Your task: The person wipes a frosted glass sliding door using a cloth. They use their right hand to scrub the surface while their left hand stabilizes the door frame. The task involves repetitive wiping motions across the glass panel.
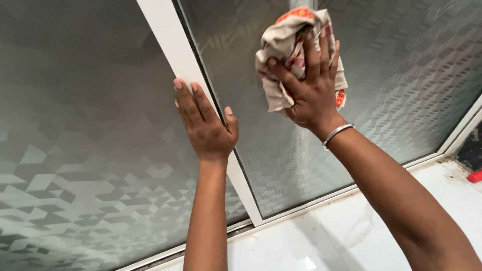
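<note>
Against white window frame (175, 47): left hand (206, 125) flat, fingers spread, grasping nothing. Right of frame, right hand (309, 90) clutches bunched beige-red cloth (286, 37) pressed on frosted patterned glass (401, 75).

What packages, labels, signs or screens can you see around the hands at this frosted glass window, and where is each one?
None: no package, label, sign or screen shows.
Crumpled beige cloth with red-orange print: pressed on the patterned frosted glass pane by the right hand.
Left hand: flat on the white window frame bar.
Small red object: far right edge, kind unclear.
</note>
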